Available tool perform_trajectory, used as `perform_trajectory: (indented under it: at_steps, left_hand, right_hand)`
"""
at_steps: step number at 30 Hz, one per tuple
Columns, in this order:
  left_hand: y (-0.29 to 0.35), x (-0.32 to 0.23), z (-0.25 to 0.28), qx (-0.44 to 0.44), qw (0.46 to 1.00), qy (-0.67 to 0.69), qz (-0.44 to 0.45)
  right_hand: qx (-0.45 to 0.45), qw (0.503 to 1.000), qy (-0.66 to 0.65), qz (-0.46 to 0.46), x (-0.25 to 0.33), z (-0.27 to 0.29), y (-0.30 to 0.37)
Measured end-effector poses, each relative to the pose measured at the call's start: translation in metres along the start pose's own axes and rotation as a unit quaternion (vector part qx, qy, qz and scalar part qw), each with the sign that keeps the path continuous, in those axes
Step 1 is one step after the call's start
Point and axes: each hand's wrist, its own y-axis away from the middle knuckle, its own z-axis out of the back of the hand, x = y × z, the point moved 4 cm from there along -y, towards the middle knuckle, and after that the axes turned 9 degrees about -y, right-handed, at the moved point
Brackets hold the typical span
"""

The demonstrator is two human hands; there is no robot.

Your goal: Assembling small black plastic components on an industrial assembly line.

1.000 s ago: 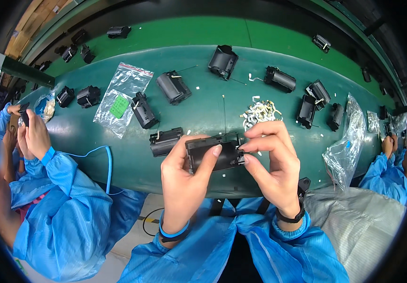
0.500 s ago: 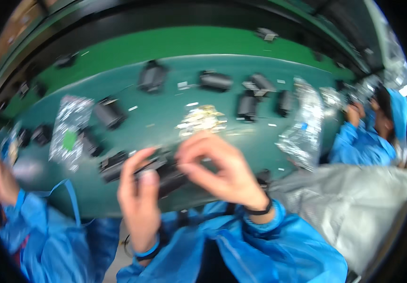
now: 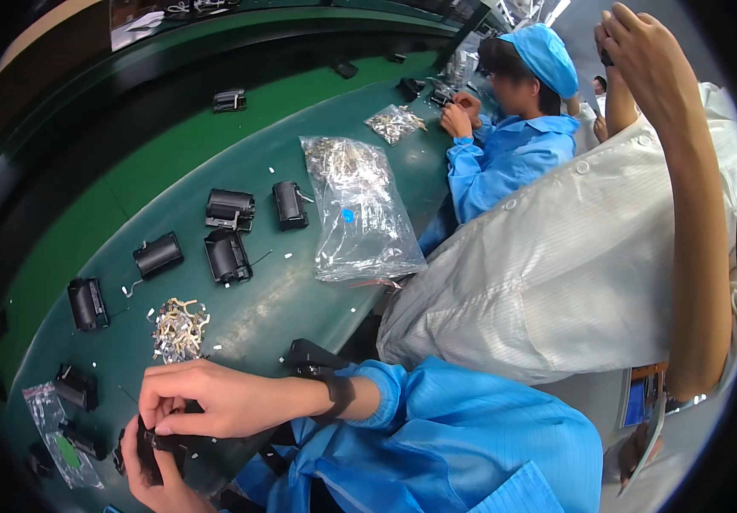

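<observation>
The left hand point(image 3: 160, 491), low in the view, is part-closed around a black housing point(image 3: 179, 456), its thumb lying across the near face and its fingers wrapping the left side. The right hand point(image 3: 208, 395) reaches over from the right with fingers curled and thumb bent in close to them, the tips meeting the housing's upper end; whether they pinch the housing itself or some small piece on it cannot be told. The housing is held up in front of the person, near the edge of the green worktop point(image 3: 300, 295). A dark strap point(image 3: 340, 395) circles the right wrist below a blue sleeve point(image 3: 437, 423). Just beyond the right hand lies a loose heap of small white and gold-coloured pieces point(image 3: 180, 330), with a few white bits scattered around it. Past the heap, similar black units stand apart or in pairs, one point(image 3: 88, 304) to the left and another point(image 3: 290, 205) beside a large clear bag point(image 3: 360, 209) with a blue spot. At lower left, a flat clear bag point(image 3: 42, 409) holds a green piece point(image 3: 67, 451). Farther along the worktop, a co-worker in blue point(image 3: 505, 162) handles dark parts near a smaller bag of pieces point(image 3: 396, 125). At right, a person in a pale coat point(image 3: 522, 282) has an arm raised.
</observation>
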Motion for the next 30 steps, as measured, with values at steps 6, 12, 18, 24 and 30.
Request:
perform_trajectory:
  at_steps: [6, 12, 18, 24, 30]
  left_hand:
    - [-0.006, 0.001, -0.003, 0.053, 0.992, -0.088, -0.070]
    - [-0.002, -0.011, -0.009, 0.172, 0.983, -0.059, -0.009]
    - [0.004, -0.012, -0.003, 0.261, 0.956, 0.136, 0.019]
    - [-0.001, 0.001, -0.010, 0.234, 0.960, 0.107, -0.109]
    - [-0.002, -0.008, -0.010, 0.156, 0.979, -0.001, -0.133]
  right_hand:
    - [-0.011, 0.995, 0.095, 0.027, 0.007, 0.012, 0.003]
    - [-0.062, 0.996, -0.009, -0.067, 0.017, 0.014, 0.012]
    - [-0.042, 0.996, -0.016, -0.074, 0.015, 0.007, 0.011]
    - [-0.049, 0.988, -0.055, -0.136, 0.018, 0.007, 0.017]
    - [-0.058, 0.973, -0.074, -0.209, 0.024, 0.008, 0.014]
